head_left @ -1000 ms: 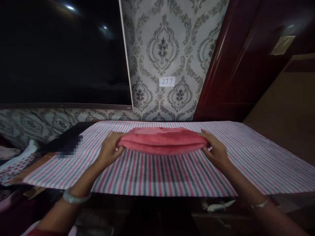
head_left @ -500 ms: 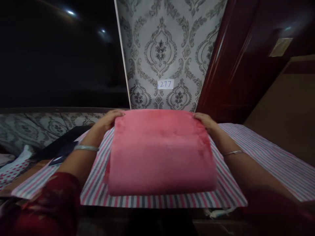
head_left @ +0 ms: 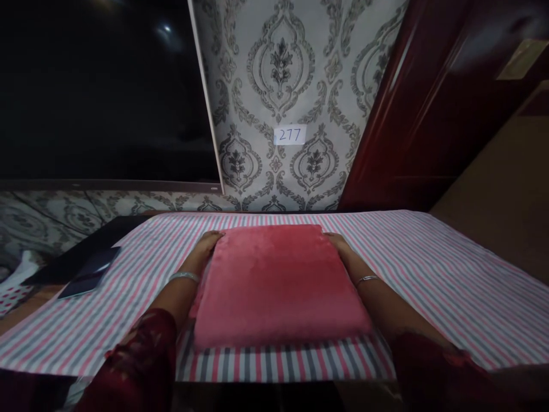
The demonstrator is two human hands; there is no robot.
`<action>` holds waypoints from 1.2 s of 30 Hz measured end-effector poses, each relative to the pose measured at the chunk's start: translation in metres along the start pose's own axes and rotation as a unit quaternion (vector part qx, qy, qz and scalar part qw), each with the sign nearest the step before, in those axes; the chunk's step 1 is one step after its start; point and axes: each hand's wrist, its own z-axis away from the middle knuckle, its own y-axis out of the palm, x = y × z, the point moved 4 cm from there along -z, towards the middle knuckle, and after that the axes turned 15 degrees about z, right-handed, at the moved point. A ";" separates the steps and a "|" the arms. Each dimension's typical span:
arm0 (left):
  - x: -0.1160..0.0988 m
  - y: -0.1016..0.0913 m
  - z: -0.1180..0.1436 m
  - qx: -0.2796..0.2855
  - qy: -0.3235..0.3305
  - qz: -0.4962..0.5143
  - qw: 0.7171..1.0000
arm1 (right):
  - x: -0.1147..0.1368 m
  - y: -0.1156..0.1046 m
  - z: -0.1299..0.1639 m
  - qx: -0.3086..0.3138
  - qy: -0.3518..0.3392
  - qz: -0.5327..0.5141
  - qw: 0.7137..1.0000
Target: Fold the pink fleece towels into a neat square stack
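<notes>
A folded pink plush blanket (head_left: 281,286) lies flat on the striped tablecloth (head_left: 433,269), near the front edge of the table. My left hand (head_left: 209,242) grips its far left corner, with the fingers partly hidden behind the cloth. At the far right corner my right hand (head_left: 338,242) has hold of the blanket in the same way. Both arms reach forward along its sides. A loose layer of the blanket shows at its lower left side.
A dark phone (head_left: 92,272) lies on the left of the tablecloth, beside a black flat object (head_left: 72,260). Behind the table are a large dark screen (head_left: 103,97), patterned wallpaper with a paper marked 277 (head_left: 290,135), and a dark red door (head_left: 412,109). A brown panel (head_left: 510,189) stands at right.
The blanket has come down and lies flatter on the tablecloth. Both hands have lowered with it, keeping hold of its far corners. More of the tablecloth and the phone now show.
</notes>
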 end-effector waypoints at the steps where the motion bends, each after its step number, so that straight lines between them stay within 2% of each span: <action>1: -0.001 -0.001 0.000 0.001 0.001 -0.014 1.000 | 0.000 -0.001 0.001 -0.005 0.001 0.010 1.000; 6: -0.013 -0.008 0.014 -0.004 0.033 -0.099 0.995 | 0.011 -0.019 0.015 -0.070 -0.025 0.072 0.995; 8: -0.018 -0.002 0.030 0.009 0.098 -0.155 0.983 | 0.023 -0.021 0.029 -0.099 -0.070 0.121 0.985; 9: -0.020 0.004 0.041 0.032 0.151 -0.215 0.964 | 0.031 -0.019 0.038 -0.112 -0.108 0.168 0.973; 10: -0.020 0.014 0.053 0.063 0.207 -0.293 0.931 | 0.039 -0.014 0.048 -0.122 -0.149 0.224 0.955; 12: -0.011 0.033 0.076 0.120 0.286 -0.462 0.831 | 0.051 0.003 0.068 -0.123 -0.216 0.337 0.908; 13: -0.004 0.040 0.085 0.134 0.297 -0.529 0.784 | 0.054 0.012 0.076 -0.113 -0.230 0.378 0.890; 14: 0.004 0.044 0.090 0.135 0.289 -0.572 0.755 | 0.054 0.020 0.082 -0.100 -0.231 0.399 0.882; 16: 0.019 0.045 0.095 0.124 0.267 -0.617 0.730 | 0.050 0.033 0.088 -0.078 -0.221 0.419 0.877; 19: 0.034 0.040 0.092 0.111 0.272 -0.628 0.721 | 0.040 0.042 0.090 -0.080 -0.219 0.425 0.875; 23: 0.042 0.034 0.086 0.115 0.301 -0.619 0.716 | 0.032 0.044 0.089 -0.093 -0.233 0.428 0.868; 31: 0.043 0.034 0.085 0.122 0.297 -0.611 0.724 | 0.033 0.045 0.092 -0.095 -0.230 0.421 0.872; 36: 0.035 0.036 0.085 0.133 0.255 -0.615 0.734 | 0.040 0.041 0.093 -0.093 -0.226 0.430 0.869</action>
